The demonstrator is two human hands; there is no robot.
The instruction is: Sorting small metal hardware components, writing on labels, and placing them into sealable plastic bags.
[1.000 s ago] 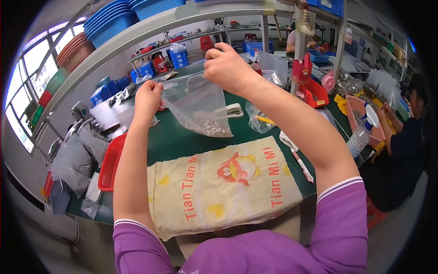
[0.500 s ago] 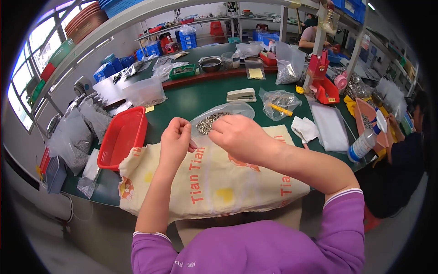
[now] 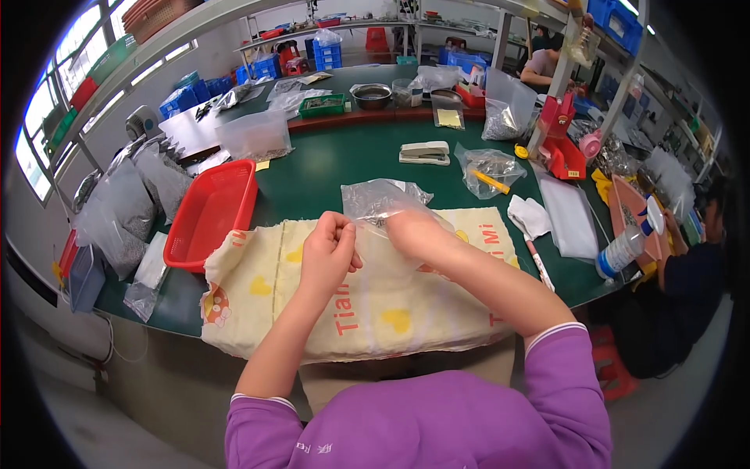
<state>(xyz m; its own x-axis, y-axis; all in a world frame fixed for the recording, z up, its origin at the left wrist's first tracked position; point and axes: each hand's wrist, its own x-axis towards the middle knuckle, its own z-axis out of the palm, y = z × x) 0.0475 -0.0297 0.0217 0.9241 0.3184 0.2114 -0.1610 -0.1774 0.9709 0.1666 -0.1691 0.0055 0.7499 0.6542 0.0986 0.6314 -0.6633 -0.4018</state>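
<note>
A clear plastic bag stands bunched over the middle of the yellow patterned cloth, with small metal pieces dimly visible inside it. My left hand is closed on the bag's near left edge, the fingers curled and pressed together. My right hand reaches in at the bag's right side, apparently within its mouth. Its fingers are hidden by the film and the back of the hand, so I cannot see whether they hold anything.
Left of the cloth sits a red plastic basket. Beyond the bag are a white stapler and a bag with a yellow marker. A white rag, a pen and a spray bottle lie or stand to the right. Other people work nearby.
The bag, spread out earlier with its metal pieces showing, is now gathered up between my hands. My left hand has shifted right, and my right hand has moved right and slightly down into the bag.
</note>
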